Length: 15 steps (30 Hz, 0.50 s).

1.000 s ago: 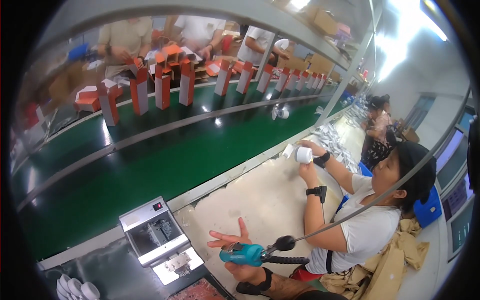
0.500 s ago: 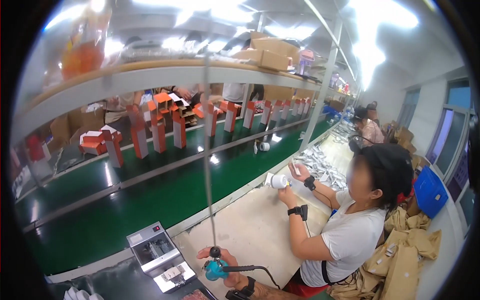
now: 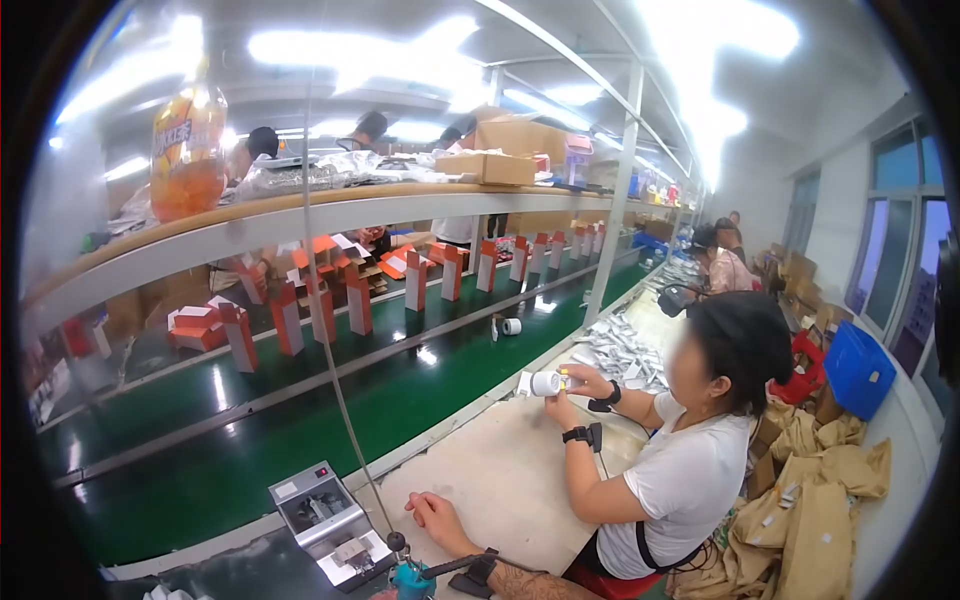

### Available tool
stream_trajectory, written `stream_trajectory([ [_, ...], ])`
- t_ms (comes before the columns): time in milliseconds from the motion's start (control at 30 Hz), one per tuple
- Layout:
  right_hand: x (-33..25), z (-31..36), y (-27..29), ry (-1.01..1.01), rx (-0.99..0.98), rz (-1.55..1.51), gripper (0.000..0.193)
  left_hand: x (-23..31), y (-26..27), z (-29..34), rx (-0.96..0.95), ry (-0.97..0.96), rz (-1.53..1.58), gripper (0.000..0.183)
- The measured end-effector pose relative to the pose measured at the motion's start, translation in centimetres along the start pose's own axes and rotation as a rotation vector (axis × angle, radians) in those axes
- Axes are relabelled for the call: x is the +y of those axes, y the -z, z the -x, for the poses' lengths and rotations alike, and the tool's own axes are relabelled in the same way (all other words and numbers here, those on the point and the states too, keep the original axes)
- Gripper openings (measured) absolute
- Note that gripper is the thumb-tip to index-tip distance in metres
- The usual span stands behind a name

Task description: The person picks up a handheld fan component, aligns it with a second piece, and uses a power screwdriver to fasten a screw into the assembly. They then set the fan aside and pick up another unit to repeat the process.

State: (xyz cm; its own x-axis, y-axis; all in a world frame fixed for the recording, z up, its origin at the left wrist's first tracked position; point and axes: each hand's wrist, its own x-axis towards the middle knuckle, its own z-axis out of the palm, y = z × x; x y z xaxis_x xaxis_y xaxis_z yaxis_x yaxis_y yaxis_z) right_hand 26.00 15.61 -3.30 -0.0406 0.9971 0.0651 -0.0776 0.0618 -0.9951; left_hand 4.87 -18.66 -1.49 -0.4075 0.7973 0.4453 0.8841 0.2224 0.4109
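My right hand [image 3: 440,522] is over the pale tabletop at the lower middle, its fingers loosely bent with nothing visible in them. Just below it, at the lower edge, a teal powered hand tool [image 3: 412,580] with a black cable hangs from a thin line; it looks like an electric screwdriver, its lower end cut off by the frame. No contact shows between hand and tool. To their left stands a grey benchtop device [image 3: 318,505] with a small red display and a metal block at its front. My left hand is out of view.
At my right a co-worker [image 3: 665,470] holds a white cylindrical part [image 3: 545,384]. A green conveyor belt [image 3: 440,395] runs beyond the table, with several orange-and-white boxes [image 3: 415,282] standing past it. Small white parts [image 3: 622,352] are heaped farther along. A shelf [image 3: 390,203] crosses overhead.
My right hand has come away from the teal tool, which now hangs lower and nearer the bottom edge. The co-worker's hands have come together at the white part. The view has tilted up.
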Motion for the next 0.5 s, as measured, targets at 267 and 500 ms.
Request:
stream_trajectory([
  [267,0.2,-0.1,-0.2,-0.048,0.005,0.043,0.037,-0.5,-0.6,0.7,0.014,-0.025,-0.047,0.024],
  [500,1.0,-0.1,-0.7,0.043,0.053,0.107,0.037,-0.1,-0.3,0.7,0.097,-0.064,-0.043,0.024],
])
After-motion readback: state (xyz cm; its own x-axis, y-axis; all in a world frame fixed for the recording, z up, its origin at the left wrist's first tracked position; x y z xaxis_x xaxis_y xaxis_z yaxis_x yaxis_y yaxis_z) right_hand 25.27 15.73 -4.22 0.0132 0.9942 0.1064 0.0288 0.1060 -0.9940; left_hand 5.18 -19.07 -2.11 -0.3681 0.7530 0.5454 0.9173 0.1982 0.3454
